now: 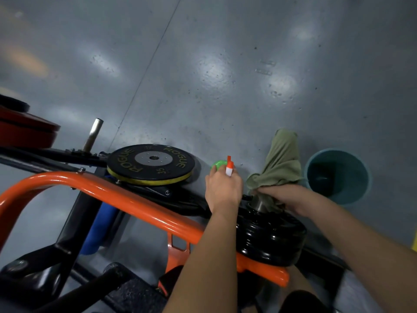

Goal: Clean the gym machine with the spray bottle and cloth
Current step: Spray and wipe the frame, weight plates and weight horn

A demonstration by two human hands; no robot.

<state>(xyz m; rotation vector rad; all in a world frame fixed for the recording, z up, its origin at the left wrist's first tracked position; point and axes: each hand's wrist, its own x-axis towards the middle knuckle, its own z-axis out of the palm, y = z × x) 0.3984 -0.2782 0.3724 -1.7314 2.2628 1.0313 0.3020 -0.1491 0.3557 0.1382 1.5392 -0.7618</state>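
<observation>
My left hand [222, 188] grips a spray bottle [220, 166] with a green body and an orange-and-white nozzle, just beyond the machine's orange frame bar [126, 195]. My right hand [279, 194] holds an olive-green cloth [282, 159] wrapped over a metal sleeve post [261, 204] that rises from a stack of glossy black weight plates [270, 238]. The cloth drapes over the post's far end and hides most of it.
A black plate marked ROGUE 35 [151, 163] with a yellow rim lies to the left, beside a bare steel peg [92, 134]. A teal bucket [352, 197] stands on the grey floor at right. A red pad [24, 129] sits far left; a blue roller [99, 224] lies under the frame.
</observation>
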